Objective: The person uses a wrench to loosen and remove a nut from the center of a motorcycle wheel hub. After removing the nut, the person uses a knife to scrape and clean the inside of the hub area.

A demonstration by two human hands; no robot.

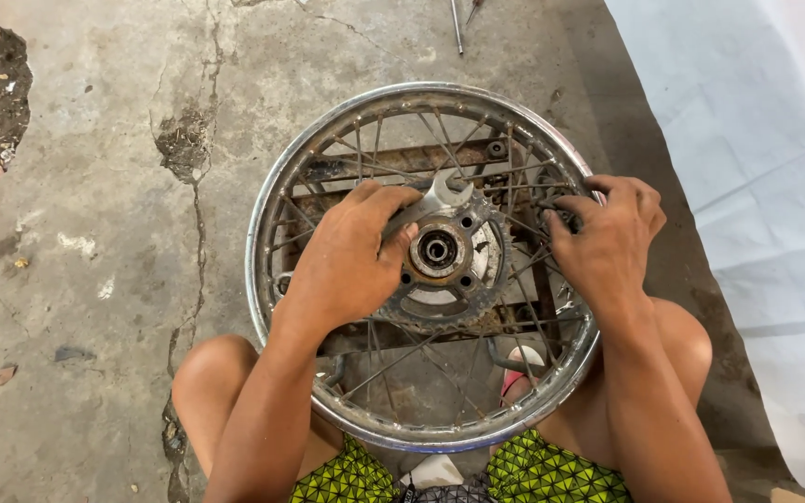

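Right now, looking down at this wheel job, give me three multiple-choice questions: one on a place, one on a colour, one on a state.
1. Where does the spoked wheel lie?
A. flat on a rusty metal frame over the concrete floor
B. hung on a wall
C. in a tub of water

2. What colour are the person's shorts?
A. plain red
B. green with a dark pattern
C. white

3. What is the left hand doing?
A. resting open on the floor
B. holding a hammer
C. closed on an open-end wrench at the hub

Answers: 1 A, the frame's bars show through the spokes; 2 B, seen at the bottom edge; 3 C, the wrench head sticks out past the fingers, while the right hand grips the spokes by the rim.
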